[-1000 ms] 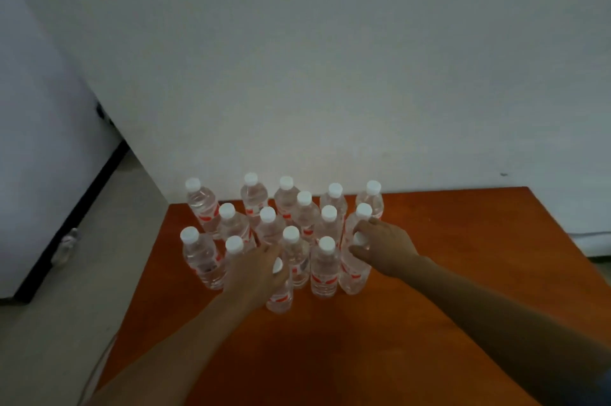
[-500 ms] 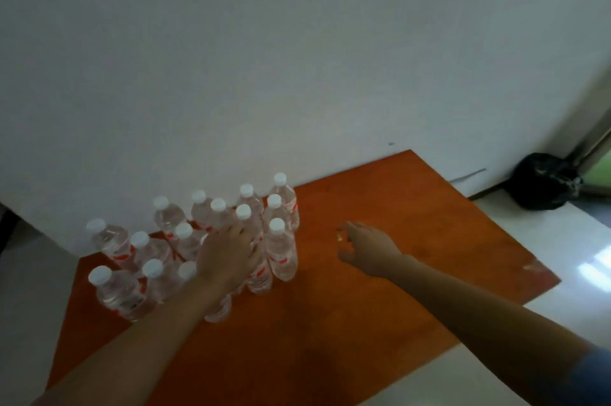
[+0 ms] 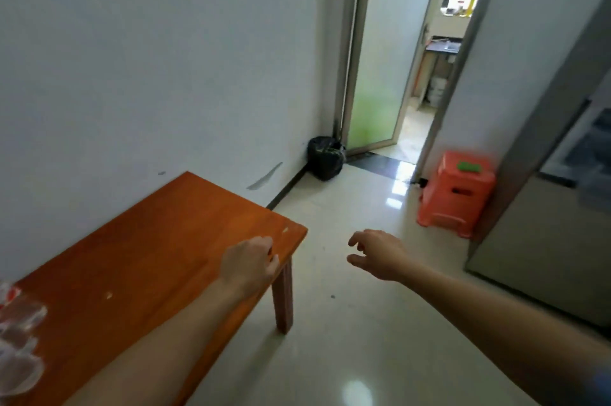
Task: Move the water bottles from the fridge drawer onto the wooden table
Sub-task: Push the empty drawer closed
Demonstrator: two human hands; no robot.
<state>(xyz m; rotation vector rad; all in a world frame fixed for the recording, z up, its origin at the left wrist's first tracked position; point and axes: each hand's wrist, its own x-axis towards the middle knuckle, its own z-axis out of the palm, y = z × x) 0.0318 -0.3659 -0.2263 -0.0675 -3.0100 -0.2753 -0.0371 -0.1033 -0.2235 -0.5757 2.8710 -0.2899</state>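
Note:
The wooden table (image 3: 158, 240) fills the lower left. Only the blurred edge of the clear water bottles (image 3: 18, 339) shows at the far left of the table. My left hand (image 3: 251, 261) hovers over the table's right end with loosely curled fingers and holds nothing. My right hand (image 3: 377, 252) is out over the floor to the right of the table, fingers relaxed and empty. The grey fridge (image 3: 542, 214) stands at the right edge, its front blurred; I cannot make out a drawer.
An orange plastic stool (image 3: 458, 194) with a green item on top stands on the pale tiled floor beside the fridge. A black rubbish bag (image 3: 325, 157) sits in the corner by a glass door (image 3: 373, 52). White wall runs behind the table.
My view has swung right, away from the bottles toward the fridge and doorway. Both hands have let go of the bottles and moved right, the right hand now past the table's end.

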